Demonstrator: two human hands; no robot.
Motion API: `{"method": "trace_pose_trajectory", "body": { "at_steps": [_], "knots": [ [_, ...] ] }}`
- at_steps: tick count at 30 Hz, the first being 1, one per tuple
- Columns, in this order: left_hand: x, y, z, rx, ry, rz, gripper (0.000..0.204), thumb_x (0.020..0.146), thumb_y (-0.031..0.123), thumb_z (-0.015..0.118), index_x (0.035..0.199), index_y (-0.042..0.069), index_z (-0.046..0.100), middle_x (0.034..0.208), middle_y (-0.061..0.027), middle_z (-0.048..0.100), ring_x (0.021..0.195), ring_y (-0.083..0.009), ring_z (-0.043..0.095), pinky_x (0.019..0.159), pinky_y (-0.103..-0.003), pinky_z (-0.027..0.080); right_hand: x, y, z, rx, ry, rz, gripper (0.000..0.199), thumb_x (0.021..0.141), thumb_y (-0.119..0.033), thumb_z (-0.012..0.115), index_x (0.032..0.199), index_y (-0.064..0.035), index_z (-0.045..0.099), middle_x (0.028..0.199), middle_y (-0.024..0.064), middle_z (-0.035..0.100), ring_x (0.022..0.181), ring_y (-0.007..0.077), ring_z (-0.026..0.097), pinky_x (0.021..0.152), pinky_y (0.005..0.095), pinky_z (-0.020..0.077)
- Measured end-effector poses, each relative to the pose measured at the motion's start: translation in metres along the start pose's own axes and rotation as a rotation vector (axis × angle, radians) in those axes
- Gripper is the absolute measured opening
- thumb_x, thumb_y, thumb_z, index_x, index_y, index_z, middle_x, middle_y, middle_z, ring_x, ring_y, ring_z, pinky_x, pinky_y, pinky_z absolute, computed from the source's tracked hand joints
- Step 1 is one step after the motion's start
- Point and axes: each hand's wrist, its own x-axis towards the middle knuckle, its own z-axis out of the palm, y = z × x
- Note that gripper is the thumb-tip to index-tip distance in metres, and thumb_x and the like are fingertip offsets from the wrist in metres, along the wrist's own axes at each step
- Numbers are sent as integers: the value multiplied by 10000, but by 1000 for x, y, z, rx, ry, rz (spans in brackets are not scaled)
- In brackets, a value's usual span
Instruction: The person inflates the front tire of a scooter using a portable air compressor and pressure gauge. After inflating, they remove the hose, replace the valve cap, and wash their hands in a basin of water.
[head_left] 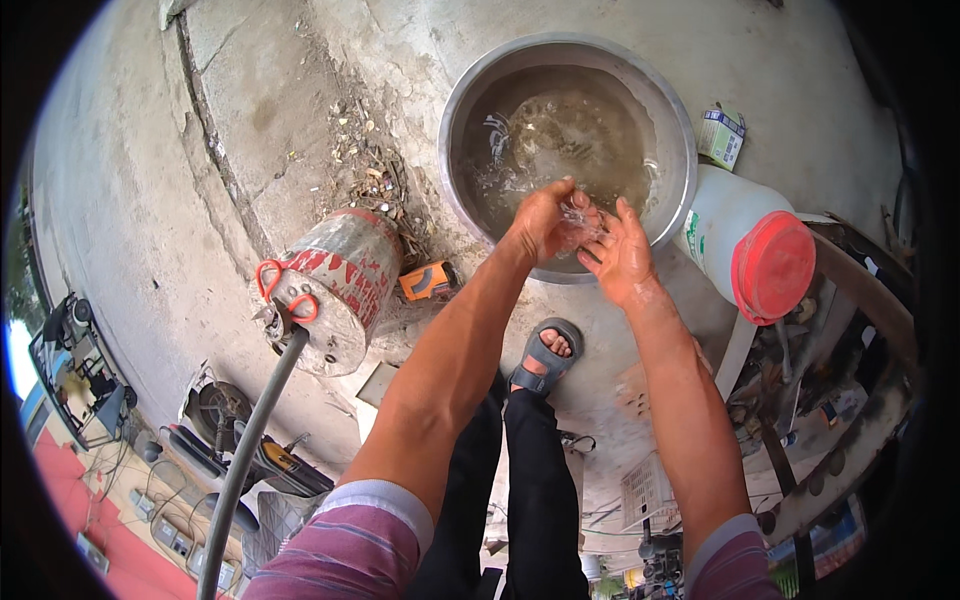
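Note:
A wide metal basin (672, 120) full of murky, rippling water stands on the concrete ground ahead of me. Both my hands hover over its near rim. My left hand (545, 218) is curled, fingers bent inward, and water splashes between it and my right hand (620, 250). The right hand is spread, palm facing the left, fingers apart and wet. Neither hand holds an object that I can make out; only water shows between them.
A white plastic jug with a red lid (752, 250) lies right of the basin, a small carton (722, 136) behind it. A red-and-grey cylinder with a hose (335, 290) stands at left beside an orange tool (428, 281). My sandalled foot (545, 357) rests below the basin.

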Motion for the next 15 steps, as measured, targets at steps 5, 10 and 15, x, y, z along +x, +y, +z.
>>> {"method": "trace_pose_trajectory", "body": {
  "at_steps": [5, 10, 15],
  "knots": [
    [-75, -29, 85, -744, -370, -38, 542, 987, 436, 387, 695, 10, 552, 805, -199, 603, 683, -350, 609, 606, -424, 529, -50, -15, 31, 295, -586, 41, 595, 892, -532, 512, 1197, -23, 547, 1243, 154, 546, 1297, 328, 425, 1078, 527, 342],
    [-102, -6, 145, -78, -165, 351, 453, 974, 335, 412, 690, 17, 564, 709, -143, 596, 586, -267, 582, 558, -351, 476, -107, 26, 78, 749, -485, 87, 491, 888, -501, 511, 1055, -43, 572, 910, 89, 617, 796, 258, 613, 727, 454, 513],
    [-152, -12, 145, 1084, 93, 924, 373, 974, 340, 445, 1062, 27, 629, 1128, -181, 596, 1097, -333, 529, 934, -390, 399, -88, 12, 52, 600, -757, 10, 651, 927, -580, 432, 1298, -48, 491, 1177, 116, 604, 1020, 269, 614, 864, 454, 499]
  ]
}}
